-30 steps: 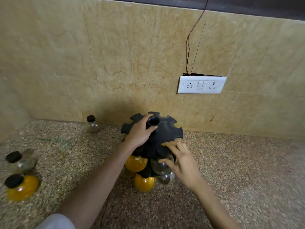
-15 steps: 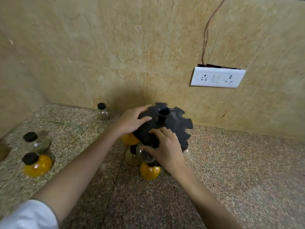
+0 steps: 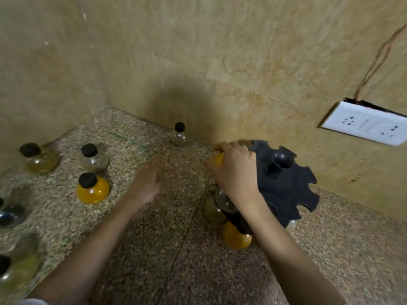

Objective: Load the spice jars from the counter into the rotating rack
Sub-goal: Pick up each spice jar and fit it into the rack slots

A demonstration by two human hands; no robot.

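Your right hand [image 3: 236, 172] rests curled over the rack's [image 3: 286, 186] near edge; whether it grips a jar there, you cannot tell. Your left hand [image 3: 146, 181] is open and empty over the counter [image 3: 176, 249]. Steady the rack, then take the orange jar [image 3: 93, 188] by its body, kept upright.

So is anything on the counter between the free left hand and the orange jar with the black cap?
Nothing visible: only bare counter lies between the open left hand and the orange jar.
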